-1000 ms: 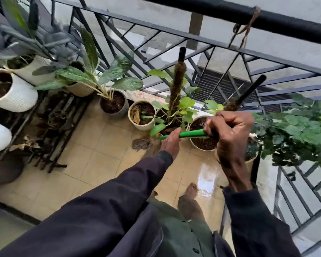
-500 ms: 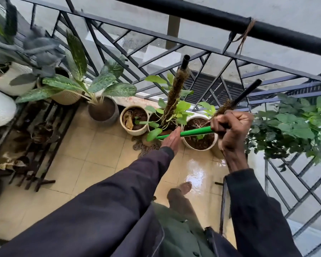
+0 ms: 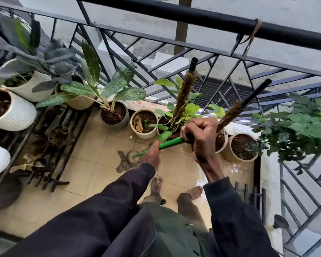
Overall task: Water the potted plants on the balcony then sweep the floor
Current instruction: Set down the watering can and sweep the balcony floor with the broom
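Both my hands grip a green broom handle (image 3: 170, 143) that slants down to the left. My right hand (image 3: 200, 135) is fisted round its upper end, my left hand (image 3: 153, 154) holds it lower down. The brown bristle head (image 3: 127, 161) rests spread on the beige tiled floor (image 3: 93, 156). Potted plants line the railing: a grey pot with striped leaves (image 3: 115, 115), a cream pot (image 3: 144, 124), a moss-pole plant (image 3: 182, 101) and a pot at the right corner (image 3: 243, 147).
Black metal railing (image 3: 193, 17) bounds the balcony ahead and to the right. White ribbed pots (image 3: 17, 112) stand on a dark metal rack (image 3: 50, 145) at the left. The tiles near my bare feet (image 3: 156, 184) are wet and shiny. A bushy green plant (image 3: 300, 127) overhangs the right side.
The view has swung down and left, and both feet show now. My right hand has moved left over the pots; the broom head sits further left on the tiles.
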